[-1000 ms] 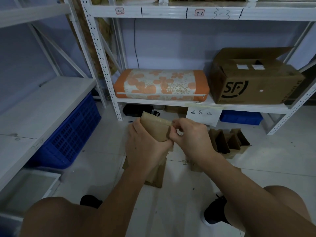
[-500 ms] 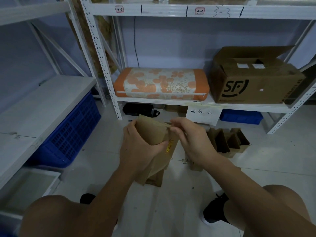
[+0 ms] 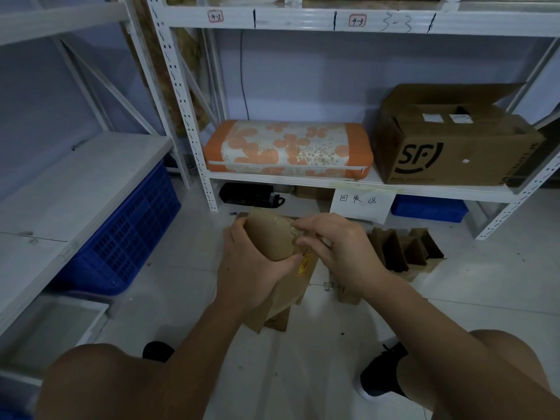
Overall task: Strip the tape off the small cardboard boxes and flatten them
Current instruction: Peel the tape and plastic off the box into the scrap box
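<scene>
since a moment ago, right hand (image 3: 335, 253) shifted back onto the taped edge, pinching glossy clear tape (image 3: 289, 230). left hand (image 3: 251, 268) grips small cardboard box (image 3: 269, 237), matte brown, held above floor before white metal shelf (image 3: 303, 180).

Storeroom; labelled metal shelving (image 3: 333, 21); SF carton (image 3: 454, 147); blue crate (image 3: 133, 237)

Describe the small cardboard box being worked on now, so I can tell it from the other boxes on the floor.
Start at the white shelf holding the orange flowered cushion; the floor lies just below it. Above that floor, the left hand grips a small cardboard box while the right hand pinches at its tape. It alone is held up; the other boxes sit on the floor.
</scene>
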A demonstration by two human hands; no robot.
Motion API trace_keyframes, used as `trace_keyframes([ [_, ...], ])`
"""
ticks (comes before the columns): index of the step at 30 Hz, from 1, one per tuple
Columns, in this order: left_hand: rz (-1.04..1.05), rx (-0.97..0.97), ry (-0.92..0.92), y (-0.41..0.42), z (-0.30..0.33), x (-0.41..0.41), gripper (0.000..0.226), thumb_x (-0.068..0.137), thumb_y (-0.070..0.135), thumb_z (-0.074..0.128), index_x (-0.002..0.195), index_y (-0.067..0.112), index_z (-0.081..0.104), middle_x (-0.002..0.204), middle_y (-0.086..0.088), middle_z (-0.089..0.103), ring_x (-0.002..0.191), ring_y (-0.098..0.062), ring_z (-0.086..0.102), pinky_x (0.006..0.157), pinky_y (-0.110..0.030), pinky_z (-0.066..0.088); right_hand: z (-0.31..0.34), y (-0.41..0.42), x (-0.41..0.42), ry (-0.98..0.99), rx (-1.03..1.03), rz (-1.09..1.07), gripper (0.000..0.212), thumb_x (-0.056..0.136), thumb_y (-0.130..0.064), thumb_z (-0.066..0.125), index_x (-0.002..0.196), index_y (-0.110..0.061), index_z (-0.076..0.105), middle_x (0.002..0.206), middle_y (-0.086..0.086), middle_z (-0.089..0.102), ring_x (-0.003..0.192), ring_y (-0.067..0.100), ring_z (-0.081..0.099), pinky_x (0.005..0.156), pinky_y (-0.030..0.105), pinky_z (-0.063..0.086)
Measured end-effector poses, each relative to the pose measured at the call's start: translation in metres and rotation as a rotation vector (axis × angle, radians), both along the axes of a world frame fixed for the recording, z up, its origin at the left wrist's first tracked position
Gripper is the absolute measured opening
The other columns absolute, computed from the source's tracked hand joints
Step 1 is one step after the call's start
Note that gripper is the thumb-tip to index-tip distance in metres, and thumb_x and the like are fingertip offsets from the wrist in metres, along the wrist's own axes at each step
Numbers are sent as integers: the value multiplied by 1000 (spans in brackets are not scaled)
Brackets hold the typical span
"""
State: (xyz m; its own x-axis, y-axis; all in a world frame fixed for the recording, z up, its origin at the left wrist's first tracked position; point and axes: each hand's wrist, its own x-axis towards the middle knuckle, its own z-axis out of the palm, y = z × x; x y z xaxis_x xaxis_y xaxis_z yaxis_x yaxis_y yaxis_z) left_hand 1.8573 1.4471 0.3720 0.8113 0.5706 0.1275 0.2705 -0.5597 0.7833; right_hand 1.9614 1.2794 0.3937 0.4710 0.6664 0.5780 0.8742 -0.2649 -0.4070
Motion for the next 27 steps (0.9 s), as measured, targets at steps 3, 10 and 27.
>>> trace_keyframes([
  [3,27,20,-10,-4,-1,1,117,59,66,88,150,23,29,140,5,38,128,-15,46,97,-35,47,-3,3,-4,23,4,-65,33,92,-39,68,116,-16,72,107,-2,72,104,14,65,90,35,56],
  [10,50,92,13,-5,-2,2,123,57,69,89,152,21,27,145,3,37,132,-17,44,100,-32,42,-9,6,-10,68,39,-119,13,100,-19,59,105,-14,70,100,-2,71,96,14,65,81,41,56],
  [27,44,216,-24,-5,-6,0,124,55,77,84,149,18,30,139,0,42,124,-19,50,98,-37,50,-5,1,-12,10,-30,-67,17,100,-24,62,115,-16,64,103,-4,69,91,10,65,74,35,57],
])
